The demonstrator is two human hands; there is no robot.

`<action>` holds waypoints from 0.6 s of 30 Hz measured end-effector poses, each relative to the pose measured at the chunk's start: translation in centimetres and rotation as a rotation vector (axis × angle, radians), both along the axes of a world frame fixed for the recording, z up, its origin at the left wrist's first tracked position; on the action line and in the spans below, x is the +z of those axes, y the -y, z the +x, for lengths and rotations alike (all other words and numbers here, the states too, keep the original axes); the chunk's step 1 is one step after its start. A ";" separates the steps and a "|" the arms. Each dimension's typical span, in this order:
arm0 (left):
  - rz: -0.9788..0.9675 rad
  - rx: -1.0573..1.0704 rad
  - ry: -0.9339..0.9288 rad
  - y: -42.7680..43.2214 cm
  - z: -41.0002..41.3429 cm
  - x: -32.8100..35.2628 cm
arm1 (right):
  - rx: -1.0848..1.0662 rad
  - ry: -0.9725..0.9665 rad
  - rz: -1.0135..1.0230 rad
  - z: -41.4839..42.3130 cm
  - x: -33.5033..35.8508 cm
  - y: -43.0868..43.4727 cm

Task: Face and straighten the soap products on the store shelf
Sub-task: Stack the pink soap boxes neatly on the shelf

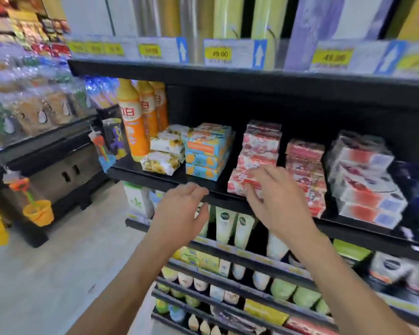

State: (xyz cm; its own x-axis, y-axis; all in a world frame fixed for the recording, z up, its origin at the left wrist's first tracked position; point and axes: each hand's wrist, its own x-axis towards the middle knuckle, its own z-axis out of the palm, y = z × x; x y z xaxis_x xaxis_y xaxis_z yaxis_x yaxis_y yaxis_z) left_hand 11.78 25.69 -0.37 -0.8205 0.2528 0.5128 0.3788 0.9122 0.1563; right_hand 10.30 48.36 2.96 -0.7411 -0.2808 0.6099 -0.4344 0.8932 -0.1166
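right hand point(273, 197) is gripping the front red soap box point(237, 182), fingers curling round its near right end. there's some motion blur, but the hold reads as a pinch and not a flat push.

that box is sitting at the bottom of the red stack point(261, 143) on the middle shelf point(155, 177). it's poking out toward the lip and looks skewed against the boxes above it, so i'm judging it as the one to square up first. i'm gripping it by the end because that gives me leverage to swing it parallel.

left hand point(182, 209) is hovering just in front of the shelf lip, below the blue-orange soap boxes point(207, 151). its fingers are loosely bent and holding nothing. i'm keeping it there, i'd say, to catch the left end of the box or steady the stack while i'm turning it.

the second red stack point(305, 163), just beside my right hand, is looking ragged too, with its edges not lining up. the clear-wrapped packs point(365, 180) further right are leaning at mixed angles, and the floral packs point(163, 151) by the orange bottles point(134, 122) are lying loose. most of the facing isn't done yet.

risk: pulling the bottom box may be dragging the boxes resting on it.
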 end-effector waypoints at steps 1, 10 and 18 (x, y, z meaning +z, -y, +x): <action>-0.021 -0.027 0.007 0.1 -1.1 0.1 | -0.059 0.032 0.016 -0.9 0.6 -0.3; -0.043 -0.208 0.156 0.2 -6.8 -1.3 | -0.314 0.445 -0.106 -6.7 2.9 -1.5; -0.091 -0.196 0.115 0.3 -8.4 -2.3 | -0.319 0.510 -0.288 -7.7 2.9 -1.5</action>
